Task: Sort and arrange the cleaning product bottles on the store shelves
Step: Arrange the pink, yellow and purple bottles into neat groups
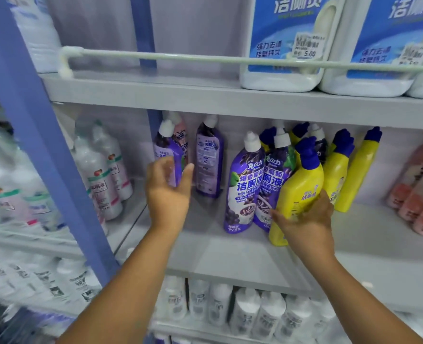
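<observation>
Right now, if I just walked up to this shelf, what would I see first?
Two bare arms reach into the middle shelf. The right hand grips a yellow bottle tilted against the purple bottles, while the left hand hangs open in front of more purple ones at the back left. Above them, big white jugs with blue labels stand behind a rail on the top shelf.

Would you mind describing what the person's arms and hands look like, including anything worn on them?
Both forearms are bare as far as the picture shows: no sleeves, gloves, watch or rings visible on the left hand or the right hand. The fingernails look short and unpainted.
</observation>
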A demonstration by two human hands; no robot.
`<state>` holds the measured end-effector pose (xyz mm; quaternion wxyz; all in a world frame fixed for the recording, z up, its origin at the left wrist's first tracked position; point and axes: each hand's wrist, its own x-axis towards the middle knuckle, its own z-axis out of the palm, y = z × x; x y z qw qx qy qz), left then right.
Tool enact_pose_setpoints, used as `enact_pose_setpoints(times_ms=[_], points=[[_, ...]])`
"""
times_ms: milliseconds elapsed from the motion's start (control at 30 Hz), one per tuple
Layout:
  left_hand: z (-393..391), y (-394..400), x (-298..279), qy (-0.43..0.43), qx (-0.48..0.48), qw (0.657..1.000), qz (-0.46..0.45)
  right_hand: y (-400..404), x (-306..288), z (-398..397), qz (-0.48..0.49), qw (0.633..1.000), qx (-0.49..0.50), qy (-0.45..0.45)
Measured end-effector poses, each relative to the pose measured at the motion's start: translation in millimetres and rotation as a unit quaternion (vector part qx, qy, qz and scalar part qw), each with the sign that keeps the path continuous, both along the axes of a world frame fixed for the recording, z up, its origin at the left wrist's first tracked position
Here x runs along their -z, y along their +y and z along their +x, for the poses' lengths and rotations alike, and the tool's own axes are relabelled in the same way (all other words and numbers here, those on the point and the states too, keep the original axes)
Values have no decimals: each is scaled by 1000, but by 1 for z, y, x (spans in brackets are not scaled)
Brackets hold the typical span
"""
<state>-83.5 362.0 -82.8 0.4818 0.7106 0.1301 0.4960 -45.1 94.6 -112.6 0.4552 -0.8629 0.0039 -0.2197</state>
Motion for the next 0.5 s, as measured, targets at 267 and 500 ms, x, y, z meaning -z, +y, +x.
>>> enact_pose_setpoints(times_ms=[267, 500], points=[[36, 59, 5, 209, 102, 971, -49, -1, 2, 8, 2, 1000, 3, -11], [49, 3, 14, 161, 219, 962, -18, -1, 3, 9, 6, 1000, 3, -9]])
